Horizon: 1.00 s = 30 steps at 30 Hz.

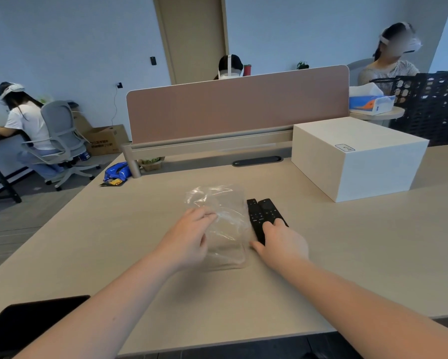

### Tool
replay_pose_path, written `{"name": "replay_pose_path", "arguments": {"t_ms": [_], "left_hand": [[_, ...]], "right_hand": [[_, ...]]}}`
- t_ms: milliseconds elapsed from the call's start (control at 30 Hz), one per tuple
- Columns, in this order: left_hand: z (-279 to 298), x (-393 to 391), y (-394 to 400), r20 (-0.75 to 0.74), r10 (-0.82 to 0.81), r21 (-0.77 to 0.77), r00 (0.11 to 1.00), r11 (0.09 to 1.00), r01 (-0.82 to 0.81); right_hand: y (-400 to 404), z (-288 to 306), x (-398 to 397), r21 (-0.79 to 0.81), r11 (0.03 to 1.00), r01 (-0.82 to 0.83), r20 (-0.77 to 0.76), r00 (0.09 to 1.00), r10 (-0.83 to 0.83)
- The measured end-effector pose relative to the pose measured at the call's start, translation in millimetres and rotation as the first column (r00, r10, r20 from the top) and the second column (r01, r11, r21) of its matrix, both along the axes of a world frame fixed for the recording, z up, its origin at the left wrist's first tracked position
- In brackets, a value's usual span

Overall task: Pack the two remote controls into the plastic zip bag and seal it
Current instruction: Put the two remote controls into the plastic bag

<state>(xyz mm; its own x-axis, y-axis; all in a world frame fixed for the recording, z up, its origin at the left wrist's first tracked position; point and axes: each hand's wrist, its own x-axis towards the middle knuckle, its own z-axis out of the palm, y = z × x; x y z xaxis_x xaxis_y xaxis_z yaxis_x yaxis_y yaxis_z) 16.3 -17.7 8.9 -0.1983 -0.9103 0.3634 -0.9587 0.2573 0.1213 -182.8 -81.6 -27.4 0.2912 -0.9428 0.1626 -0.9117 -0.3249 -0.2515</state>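
A clear plastic zip bag [224, 203] lies flat and crinkled on the beige table [347, 255]. My left hand [189, 237] rests on the bag's left side, fingertips pinching the plastic. Two black remote controls lie side by side just right of the bag: a slimmer one [255, 216] and a wider one [270, 209]. My right hand [282, 244] covers their near ends, with the thumb at the left edge of the slim remote and fingers lying on the wide one. Both remotes are outside the bag.
A white box [357, 156] stands at the right rear of the table. A pink divider panel [238, 107] closes the far edge. A dark tablet [23, 325] lies at the near left corner. Blue snack packets [115, 173] sit at the far left. Other people sit beyond.
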Motion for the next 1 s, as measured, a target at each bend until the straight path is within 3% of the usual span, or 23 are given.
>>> {"name": "replay_pose_path", "arguments": {"t_ms": [100, 300, 367, 500, 667, 1000], "left_hand": [[-3, -2, 5, 0.036, 0.122, 0.156, 0.992, 0.98, -0.127], [-2, -1, 2, 0.074, 0.257, 0.269, 0.964, 0.925, -0.267], [-1, -2, -1, 0.062, 0.313, 0.31, 0.948, 0.897, -0.316], [0, -5, -8, -0.045, 0.401, 0.393, 0.915, 0.849, -0.353], [7, -3, -9, -0.13, 0.431, 0.385, 0.893, 0.852, -0.356], [10, -5, -6, -0.246, 0.3, 0.302, 0.922, 0.927, -0.222]], "right_hand": [[0, 2, 6, 0.0, 1.0, 0.028, 0.014, 1.0, -0.028], [-8, 15, -2, 0.048, 0.993, 0.111, 0.384, 0.915, -0.121], [-10, 20, -8, 0.016, 0.991, 0.132, 0.516, 0.848, -0.121], [0, 36, -14, 0.029, 0.997, 0.072, 0.774, 0.63, -0.068], [26, 48, -16, 0.024, 0.992, -0.128, 0.804, 0.593, 0.057], [53, 37, -17, 0.036, 0.978, -0.203, 0.68, 0.723, 0.125]]}}
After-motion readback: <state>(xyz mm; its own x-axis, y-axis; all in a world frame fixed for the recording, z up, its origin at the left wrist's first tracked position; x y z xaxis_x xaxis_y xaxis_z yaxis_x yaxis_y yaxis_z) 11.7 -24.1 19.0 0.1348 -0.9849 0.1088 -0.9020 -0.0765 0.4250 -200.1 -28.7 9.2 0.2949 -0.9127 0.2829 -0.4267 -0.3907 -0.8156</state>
